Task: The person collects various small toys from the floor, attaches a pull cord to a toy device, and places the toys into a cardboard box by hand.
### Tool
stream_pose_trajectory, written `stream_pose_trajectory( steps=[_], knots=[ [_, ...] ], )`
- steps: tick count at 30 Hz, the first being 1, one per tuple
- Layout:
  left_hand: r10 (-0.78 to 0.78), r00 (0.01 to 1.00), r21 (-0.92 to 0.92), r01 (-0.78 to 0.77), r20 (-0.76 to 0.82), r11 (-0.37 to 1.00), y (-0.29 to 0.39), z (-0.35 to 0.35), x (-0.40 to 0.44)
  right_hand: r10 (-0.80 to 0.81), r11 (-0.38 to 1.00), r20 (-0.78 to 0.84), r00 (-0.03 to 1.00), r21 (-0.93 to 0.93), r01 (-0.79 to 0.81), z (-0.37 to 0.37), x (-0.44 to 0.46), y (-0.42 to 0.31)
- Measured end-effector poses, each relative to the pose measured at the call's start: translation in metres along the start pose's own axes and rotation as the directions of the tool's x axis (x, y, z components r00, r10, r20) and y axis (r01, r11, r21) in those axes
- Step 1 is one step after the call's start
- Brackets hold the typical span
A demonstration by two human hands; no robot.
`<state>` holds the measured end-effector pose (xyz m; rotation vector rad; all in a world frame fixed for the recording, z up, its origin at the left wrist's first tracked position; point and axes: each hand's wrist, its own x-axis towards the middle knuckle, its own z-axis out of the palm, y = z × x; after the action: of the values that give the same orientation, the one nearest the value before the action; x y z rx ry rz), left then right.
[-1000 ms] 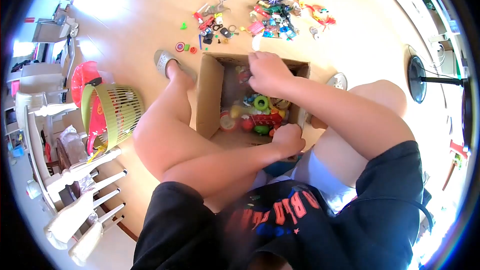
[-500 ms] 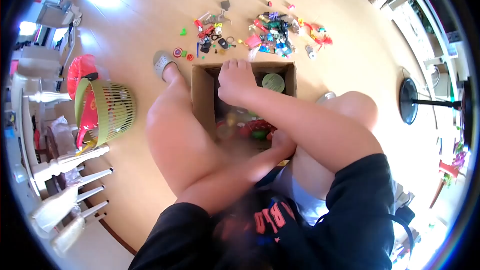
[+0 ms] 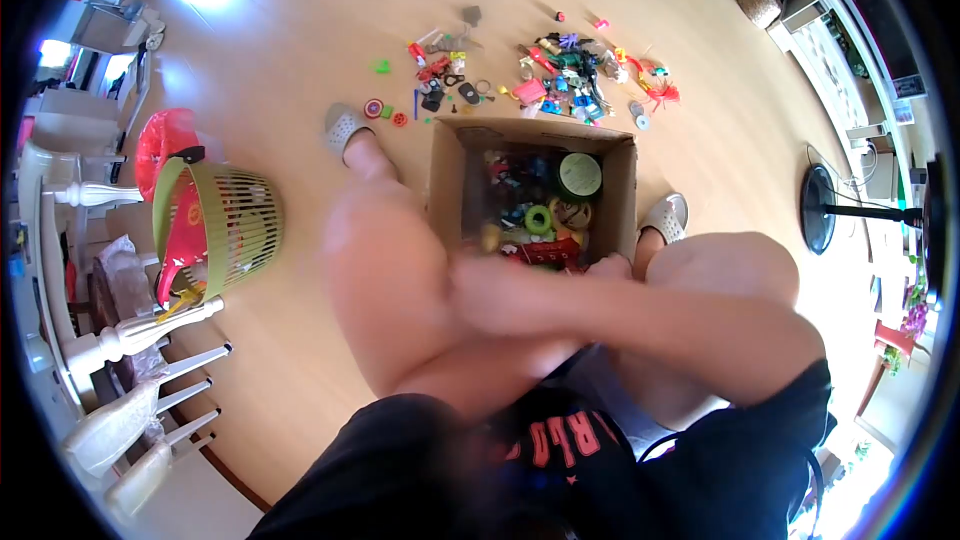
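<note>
A cardboard box (image 3: 447, 175) stands between my legs, its top uncovered. Inside lie a round tub with a pale green lid (image 3: 580, 175), a bright green ring (image 3: 538, 219), a red packet (image 3: 545, 252) and many small mixed toys. My left hand (image 3: 610, 266) is at the box's near right corner, fingers curled on its rim; my right forearm hides much of it. My right hand (image 3: 482, 292) is smeared by motion, just outside the near left side of the box and above my left leg. Its fingers do not show clearly.
Beyond the box, small toys lie on the floor in a left pile (image 3: 440, 70) and a right pile (image 3: 570, 75). A green slatted basket (image 3: 240, 225) with red items stands left, near white chair legs (image 3: 140, 330). A black round stand base (image 3: 817, 206) is right.
My right hand has left the far rim of the box and swung back toward me, to the near left. The box appears farther right in view, my left hand still at its near right corner.
</note>
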<state>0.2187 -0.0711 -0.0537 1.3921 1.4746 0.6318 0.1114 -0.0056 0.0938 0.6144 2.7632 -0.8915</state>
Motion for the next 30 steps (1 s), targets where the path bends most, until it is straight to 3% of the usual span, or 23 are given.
stream_pose_trajectory(
  steps=[1,2,3,6,9,12,22,27,30],
  knots=[
    [-0.005,1.000,0.001,0.005,0.011,1.000,-0.001,0.000,-0.002,-0.102,0.995,0.031,0.994,0.000,0.102,0.005,-0.007,-0.005],
    [-0.003,1.000,-0.001,0.003,0.023,1.000,-0.002,-0.002,-0.003,0.072,0.965,0.013,0.997,0.251,-0.073,-0.038,-0.025,-0.030],
    [-0.005,0.999,-0.001,0.005,0.037,1.000,-0.002,-0.003,-0.006,0.246,0.840,0.039,0.968,0.490,-0.233,-0.061,-0.035,-0.046],
    [0.004,0.997,0.004,-0.005,0.081,1.000,-0.003,-0.007,-0.007,0.294,0.844,0.102,0.950,0.439,-0.308,-0.063,-0.025,-0.040],
    [0.025,0.992,0.014,-0.027,0.125,1.000,-0.001,-0.017,-0.008,0.051,0.954,0.120,0.991,0.286,-0.084,-0.089,-0.022,-0.030],
    [0.033,0.985,0.014,-0.036,0.169,0.999,-0.001,-0.025,-0.006,0.230,0.910,-0.078,0.970,0.372,-0.185,-0.076,-0.011,-0.029],
    [0.001,0.914,0.109,-0.049,0.406,0.993,0.005,-0.078,-0.014,0.130,0.956,0.079,0.988,0.255,-0.146,-0.107,0.002,-0.039],
    [0.078,0.815,0.140,-0.192,0.574,0.971,0.023,-0.144,-0.026,0.040,0.999,0.166,0.985,-0.013,-0.038,-0.079,-0.004,-0.020],
    [0.150,0.740,0.137,-0.311,0.656,0.940,0.051,-0.199,-0.025,0.065,0.996,0.097,0.993,-0.072,-0.058,-0.071,-0.018,0.005]
  ],
)
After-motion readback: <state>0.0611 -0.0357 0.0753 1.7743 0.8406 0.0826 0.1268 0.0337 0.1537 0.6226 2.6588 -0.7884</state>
